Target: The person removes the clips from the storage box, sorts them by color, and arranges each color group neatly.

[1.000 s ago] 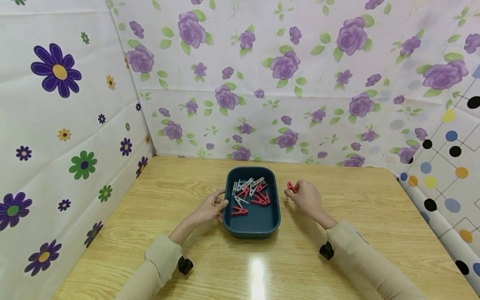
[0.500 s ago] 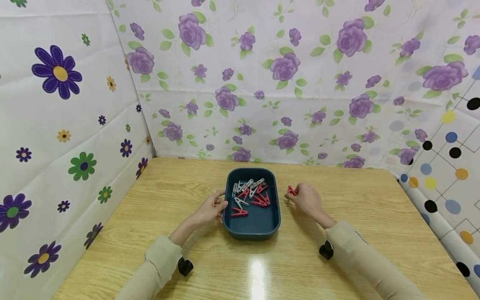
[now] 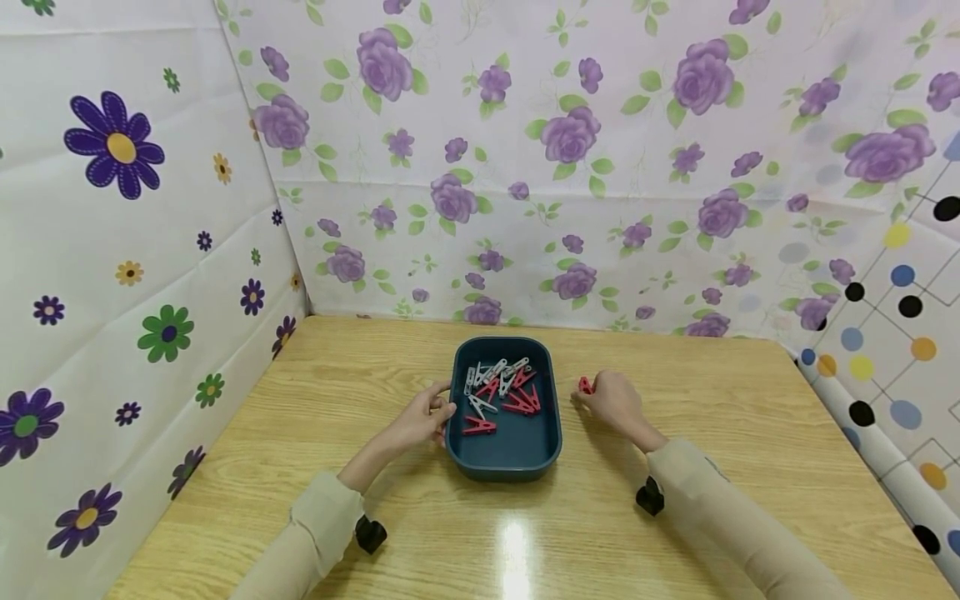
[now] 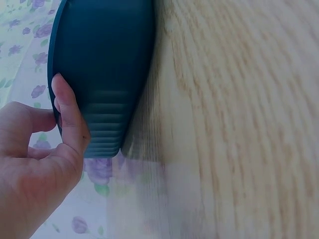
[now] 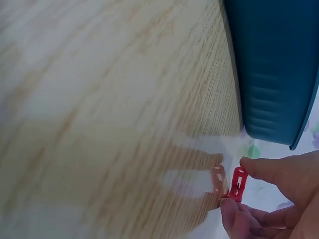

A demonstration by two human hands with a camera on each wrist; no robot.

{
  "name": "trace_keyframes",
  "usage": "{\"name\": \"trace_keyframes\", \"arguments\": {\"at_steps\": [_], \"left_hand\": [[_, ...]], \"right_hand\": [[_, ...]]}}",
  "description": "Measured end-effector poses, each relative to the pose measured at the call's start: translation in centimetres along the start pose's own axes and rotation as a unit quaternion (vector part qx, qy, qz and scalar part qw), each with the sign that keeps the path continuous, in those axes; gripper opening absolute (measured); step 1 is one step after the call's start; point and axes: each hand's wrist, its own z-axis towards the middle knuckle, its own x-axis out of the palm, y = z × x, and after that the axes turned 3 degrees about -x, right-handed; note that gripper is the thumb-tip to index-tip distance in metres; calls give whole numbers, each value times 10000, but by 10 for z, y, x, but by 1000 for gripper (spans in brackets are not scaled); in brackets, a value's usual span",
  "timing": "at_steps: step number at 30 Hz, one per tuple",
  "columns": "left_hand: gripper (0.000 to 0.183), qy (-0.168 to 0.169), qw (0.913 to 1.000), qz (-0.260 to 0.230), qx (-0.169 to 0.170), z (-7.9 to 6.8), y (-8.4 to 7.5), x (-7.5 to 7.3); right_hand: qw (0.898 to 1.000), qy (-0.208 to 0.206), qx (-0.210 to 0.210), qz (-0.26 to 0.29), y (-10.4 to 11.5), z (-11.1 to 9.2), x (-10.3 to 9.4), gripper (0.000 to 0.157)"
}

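A dark teal plastic bin stands on the table with several red and white clothespins inside, such as a red clothespin near its left wall. My left hand grips the bin's left rim; the left wrist view shows the thumb and fingers on either side of the rim. To the right of the bin, my right hand pinches another red clothespin between thumb and fingertips. It is held close over the wood, where its reflection shows beside it. The other fingers curl below it.
Light wood table surrounds the bin, with a bright glare spot in front. Flowered cloth hangs behind the table's far edge, and patterned cloths line both sides. A black wrist camera sits under the left sleeve, another under the right.
My right hand has shifted slightly down and nearer to me with the red clothespin, which now shows a little less above the fingers. The left hand and bin have stayed put.
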Motion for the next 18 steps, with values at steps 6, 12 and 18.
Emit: {"name": "trace_keyframes", "arguments": {"at_steps": [6,12,18], "left_hand": [[53,-36,10000,-27,-3,-1,-1,1],[52,-74,10000,14,-2,-1,-1,1],[53,-88,10000,16,0,-1,-1,1]], "right_hand": [[9997,157,156,-60,0,1,0,51],[9995,232,231,-41,2,2,0,52],[9994,174,283,-3,2,4,0,57]]}}
